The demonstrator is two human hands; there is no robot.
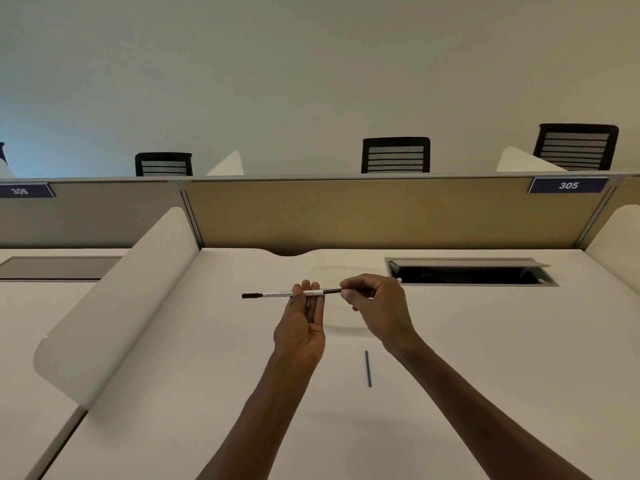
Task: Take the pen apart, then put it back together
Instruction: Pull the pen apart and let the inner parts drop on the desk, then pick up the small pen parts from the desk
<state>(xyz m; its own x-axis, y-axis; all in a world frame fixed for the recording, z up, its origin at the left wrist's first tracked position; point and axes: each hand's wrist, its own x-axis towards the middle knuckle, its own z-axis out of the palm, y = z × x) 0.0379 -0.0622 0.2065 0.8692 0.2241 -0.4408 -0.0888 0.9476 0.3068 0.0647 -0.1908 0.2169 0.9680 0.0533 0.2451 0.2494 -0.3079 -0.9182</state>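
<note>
A white pen [277,294] with black ends is held level above the desk, its black tip pointing left. My left hand [302,323] holds the white barrel, thumb on top and straight fingers behind it. My right hand [375,306] pinches the black piece [331,291] at the pen's right end between thumb and forefinger. A thin dark blue rod [368,368], apparently the ink tube, lies alone on the desk below my right wrist.
The white desk [207,393] has curved white dividers [114,299] at left and right. An open cable hatch [467,271] sits at the back right, behind my right hand. A tan partition [381,213] closes the back. A clear shallow tray [343,271] lies under my hands.
</note>
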